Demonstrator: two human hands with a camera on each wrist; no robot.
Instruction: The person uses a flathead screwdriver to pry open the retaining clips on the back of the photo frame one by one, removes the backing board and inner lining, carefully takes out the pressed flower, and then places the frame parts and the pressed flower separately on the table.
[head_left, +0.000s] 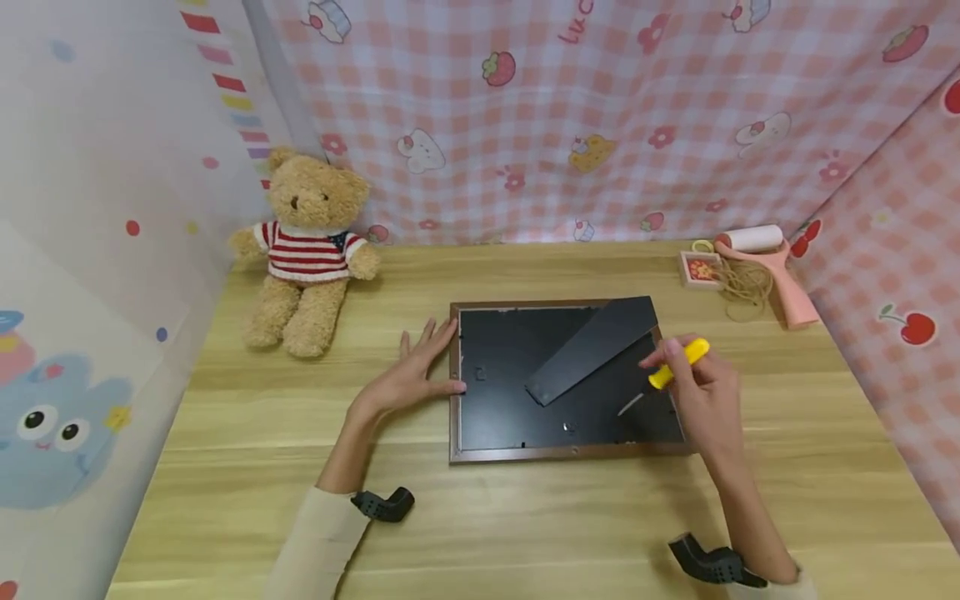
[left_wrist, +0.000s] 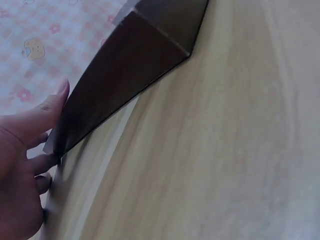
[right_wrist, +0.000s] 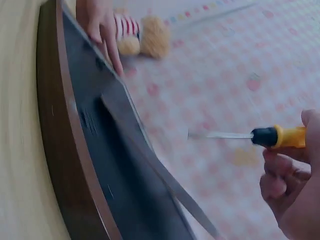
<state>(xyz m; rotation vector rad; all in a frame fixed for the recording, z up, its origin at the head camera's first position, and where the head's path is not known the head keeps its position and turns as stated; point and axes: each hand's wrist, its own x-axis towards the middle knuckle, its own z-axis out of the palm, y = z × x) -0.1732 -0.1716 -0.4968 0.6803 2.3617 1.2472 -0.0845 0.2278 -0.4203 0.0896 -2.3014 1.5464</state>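
A picture frame (head_left: 455, 425) with a brown wooden rim lies face down on the table. Its black backing board (head_left: 495, 417) faces up, and a black stand leg (head_left: 592, 350) slants across it. My left hand (head_left: 397, 379) rests at the frame's left edge, thumb over the rim, fingers spread and nearly straight along the outer side. In the left wrist view its fingertips (left_wrist: 48, 161) are right at the frame's side. My right hand (head_left: 708, 408) grips a screwdriver by its yellow handle (right_wrist: 290, 137). The screwdriver's metal shaft (head_left: 632, 405) points down-left over the backing's right part.
A teddy bear (head_left: 307, 250) in a striped sweater sits at the back left. At the back right lie a pink tool with a white roller (head_left: 753, 238), a bundle of twine (head_left: 746, 283) and a small box (head_left: 700, 271). Patterned cloth (head_left: 525, 125) hangs behind the table.
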